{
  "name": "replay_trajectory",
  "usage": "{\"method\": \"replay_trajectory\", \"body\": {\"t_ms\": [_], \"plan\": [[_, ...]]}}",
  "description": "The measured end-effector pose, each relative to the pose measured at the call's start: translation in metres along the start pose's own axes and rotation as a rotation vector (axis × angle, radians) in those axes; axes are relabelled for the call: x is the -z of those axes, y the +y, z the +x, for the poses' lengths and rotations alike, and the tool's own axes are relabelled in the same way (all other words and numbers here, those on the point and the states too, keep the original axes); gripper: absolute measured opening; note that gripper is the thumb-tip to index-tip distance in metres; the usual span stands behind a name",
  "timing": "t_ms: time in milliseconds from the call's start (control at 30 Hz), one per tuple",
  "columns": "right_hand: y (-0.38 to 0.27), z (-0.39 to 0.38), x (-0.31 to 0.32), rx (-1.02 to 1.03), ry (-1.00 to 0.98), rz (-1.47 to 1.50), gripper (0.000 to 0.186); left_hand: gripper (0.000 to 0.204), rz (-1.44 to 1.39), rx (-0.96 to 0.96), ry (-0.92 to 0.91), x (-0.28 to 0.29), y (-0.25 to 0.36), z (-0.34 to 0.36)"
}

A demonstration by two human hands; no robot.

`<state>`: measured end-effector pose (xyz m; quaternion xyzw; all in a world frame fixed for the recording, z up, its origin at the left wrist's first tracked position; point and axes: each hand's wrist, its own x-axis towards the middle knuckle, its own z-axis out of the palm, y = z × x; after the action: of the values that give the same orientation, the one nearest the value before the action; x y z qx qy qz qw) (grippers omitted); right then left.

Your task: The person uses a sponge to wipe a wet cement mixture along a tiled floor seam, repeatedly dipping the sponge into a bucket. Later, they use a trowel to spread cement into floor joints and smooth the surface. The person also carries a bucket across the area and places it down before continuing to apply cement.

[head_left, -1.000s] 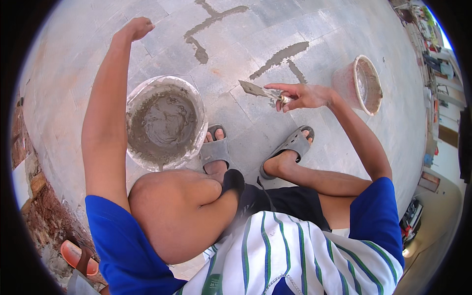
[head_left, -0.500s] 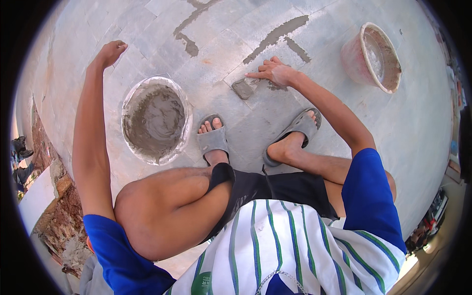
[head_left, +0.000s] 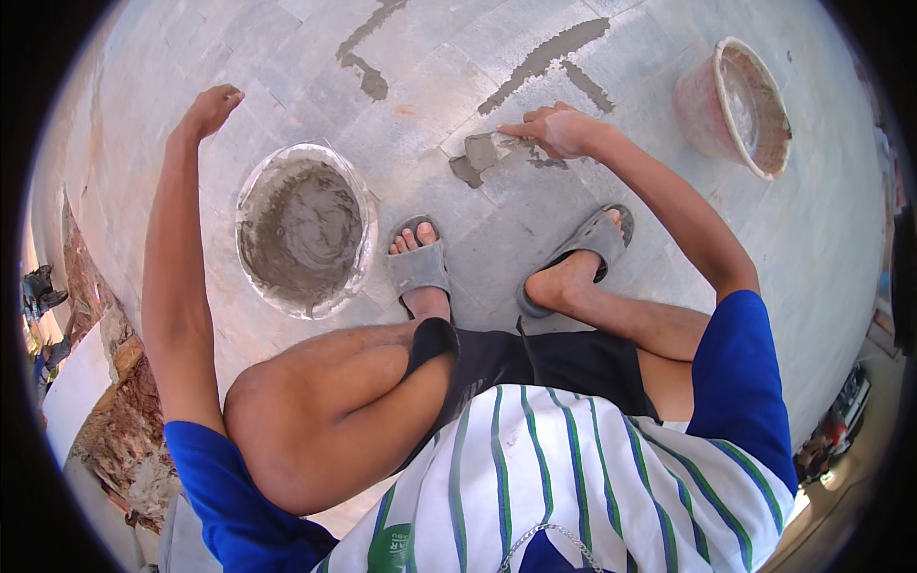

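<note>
My right hand (head_left: 564,132) grips a mortar-smeared trowel (head_left: 485,149) by its handle, index finger extended toward the blade, which lies low at the floor over a fresh grey mortar patch (head_left: 463,172). My left hand (head_left: 212,109) is held out at the upper left, fingers curled closed; whatever is in them, if anything, is hidden. Below it, a white bucket of wet mortar (head_left: 298,232) stands left of my sandaled feet (head_left: 416,267). Beyond the trowel, mortar strips (head_left: 543,57) run along joints in the grey tiled floor (head_left: 449,72).
A pinkish basin (head_left: 695,110) with a residue-coated interior stands at the upper right. At the left rim are broken reddish rubble (head_left: 115,430), a white board (head_left: 72,392) and dark items I cannot make out. More clutter (head_left: 831,420) lines the right rim.
A second ago my right hand held the trowel raised; it has since lowered to the floor, where a new mortar patch shows. My left hand has shifted down and left in view.
</note>
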<state>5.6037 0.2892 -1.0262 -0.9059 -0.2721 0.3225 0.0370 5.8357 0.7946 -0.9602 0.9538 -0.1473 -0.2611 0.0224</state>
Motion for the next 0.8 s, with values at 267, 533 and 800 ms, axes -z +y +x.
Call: {"method": "replay_trajectory", "body": {"t_ms": [267, 533, 800], "plan": [[-0.081, 0.025, 0.031, -0.072, 0.057, 0.046, 0.034, 0.039, 0.104, -0.12, -0.023, -0.002, 0.024, 0.012], [-0.143, 0.035, 0.015, -0.189, 0.063, -0.01, 0.024, 0.037, 0.263, -0.235, -0.088, -0.018, 0.056, 0.025], [-0.161, -0.008, -0.012, -0.249, 0.003, 0.022, 0.02, 0.036, 0.261, -0.259, -0.092, -0.014, 0.071, 0.026]]}}
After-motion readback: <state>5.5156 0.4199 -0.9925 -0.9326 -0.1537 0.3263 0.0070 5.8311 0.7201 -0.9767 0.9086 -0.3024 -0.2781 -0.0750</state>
